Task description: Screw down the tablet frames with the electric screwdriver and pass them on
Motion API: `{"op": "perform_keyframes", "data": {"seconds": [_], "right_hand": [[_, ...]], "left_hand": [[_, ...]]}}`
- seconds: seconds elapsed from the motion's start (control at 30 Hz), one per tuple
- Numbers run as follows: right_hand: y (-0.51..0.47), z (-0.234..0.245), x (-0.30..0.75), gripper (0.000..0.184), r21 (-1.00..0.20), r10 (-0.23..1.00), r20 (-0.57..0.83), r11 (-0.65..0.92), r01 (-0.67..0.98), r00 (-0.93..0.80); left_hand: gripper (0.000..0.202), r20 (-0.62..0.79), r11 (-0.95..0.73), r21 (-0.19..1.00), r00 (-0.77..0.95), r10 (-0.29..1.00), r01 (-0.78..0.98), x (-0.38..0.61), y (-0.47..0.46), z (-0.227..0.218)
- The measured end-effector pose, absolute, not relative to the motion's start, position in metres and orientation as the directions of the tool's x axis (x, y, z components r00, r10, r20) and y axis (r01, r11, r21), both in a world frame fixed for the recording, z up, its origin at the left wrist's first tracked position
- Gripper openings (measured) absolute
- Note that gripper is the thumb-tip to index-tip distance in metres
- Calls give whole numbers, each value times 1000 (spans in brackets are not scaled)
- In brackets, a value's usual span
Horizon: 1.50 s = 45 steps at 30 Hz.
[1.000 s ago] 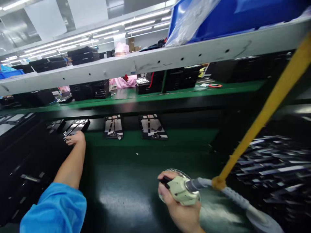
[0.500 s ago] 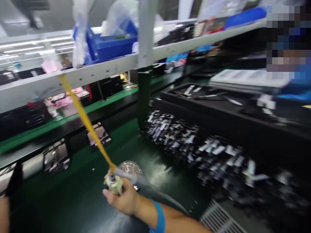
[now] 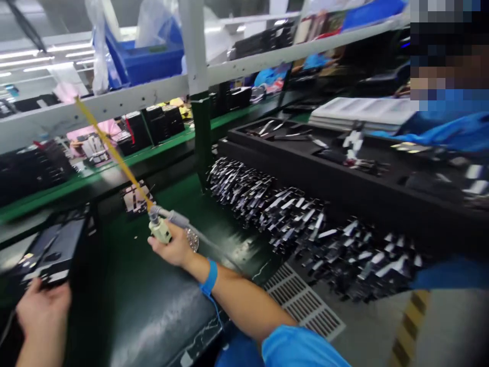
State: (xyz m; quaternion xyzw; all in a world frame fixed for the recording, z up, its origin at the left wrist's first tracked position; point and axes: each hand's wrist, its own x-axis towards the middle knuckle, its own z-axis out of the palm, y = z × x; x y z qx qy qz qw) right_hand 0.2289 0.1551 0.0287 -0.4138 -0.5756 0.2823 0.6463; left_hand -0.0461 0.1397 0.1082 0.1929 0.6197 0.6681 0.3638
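My right hand (image 3: pixel 171 244) is wrapped round the cream body of a power screwdriver (image 3: pixel 160 230), which hangs from a taut yellow strap (image 3: pixel 110 148) above the green-topped bench (image 3: pixel 148 285). A grey cable runs from the tool along my forearm; its tip is hidden. At the left, my left hand (image 3: pixel 46 306) grips the near edge of a flat dark device with a grey panel (image 3: pixel 63 244), thumb and fingers at its edge. That device lies tilted toward me. Just beyond my right hand sits a round dish of small parts (image 3: pixel 193 238), partly covered by the hand.
Another flat device (image 3: pixel 136 198) stands at the back of the bench. Many dark and silver strips (image 3: pixel 282 214) hang along a black tray (image 3: pixel 344 188) on the right. Overhead runs a white rail (image 3: pixel 145 99) with a blue bin (image 3: pixel 153 61). A co-worker in blue (image 3: pixel 451 122) is at far right.
My left hand has come into view at the left, holding the flat device. My right hand, with the screwdriver, has shifted left and up in view. The camera view has turned right.
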Motion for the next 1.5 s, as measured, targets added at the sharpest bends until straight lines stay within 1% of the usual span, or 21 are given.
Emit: {"op": "perform_keyframes", "data": {"seconds": [0.03,0.13,0.2,0.37,0.43,0.5,0.53,0.57,0.6,0.63,0.67,0.7,0.77,0.83,0.93,1.03,1.1,1.17,1.27,1.33,1.5], "right_hand": [[157,29,231,19,-839,817,544,530,125,188],[165,25,237,21,-820,794,572,547,167,207],[170,20,239,20,-816,792,576,545,193,201],[174,10,241,21,-821,800,566,528,218,197],[173,10,242,20,-816,793,574,535,220,203],[171,12,243,18,-811,785,582,541,223,212],[171,13,243,18,-809,782,585,545,222,215],[170,15,243,17,-807,778,589,549,219,219],[170,16,243,17,-804,773,593,554,216,224],[169,18,243,17,-801,769,597,559,214,229],[169,19,243,17,-800,765,599,561,214,234],[168,20,243,17,-799,763,600,561,216,240],[168,21,243,17,-796,758,605,561,228,245],[167,21,243,16,-788,751,613,565,243,245],[167,21,244,14,-783,745,619,561,267,249],[167,21,244,14,-783,744,619,558,276,251],[167,20,244,13,-777,738,626,565,277,251],[168,18,244,13,-772,731,633,572,279,253],[169,16,244,14,-772,731,633,571,280,256],[169,15,244,14,-771,731,634,574,276,251],[169,15,245,14,-766,725,640,581,275,253]], "left_hand": [[40,-241,28,947,-649,722,-321,-38,138,91],[25,-292,15,916,-639,711,-402,-10,108,39],[20,-298,-3,871,-533,792,-492,15,74,13],[15,-374,104,844,-438,817,-527,62,-5,-23],[19,-443,217,827,-364,819,-518,62,-33,-28],[28,-522,420,822,-213,826,-384,51,-56,-26],[30,-524,491,840,-111,844,-233,42,-63,-22],[31,-477,476,879,0,879,-34,32,-65,-16],[29,-381,359,917,115,917,176,21,-61,-8],[25,-240,134,920,258,936,368,10,-51,2],[23,-58,-133,851,343,938,508,1,-35,11],[25,72,-330,723,409,910,607,-7,-14,21],[32,84,-568,449,601,795,689,-15,31,39],[31,-40,-695,246,723,690,676,-14,71,53],[20,-196,-797,101,798,570,595,-7,99,65],[16,-210,-805,140,812,545,577,-5,90,68],[19,-141,-798,233,832,537,555,-9,74,64],[22,-13,-820,284,857,516,498,-14,57,54],[23,221,-883,228,862,456,409,-19,40,32],[27,326,-908,175,848,419,381,-20,34,17],[33,356,-909,158,837,416,385,-22,25,-6]]}}
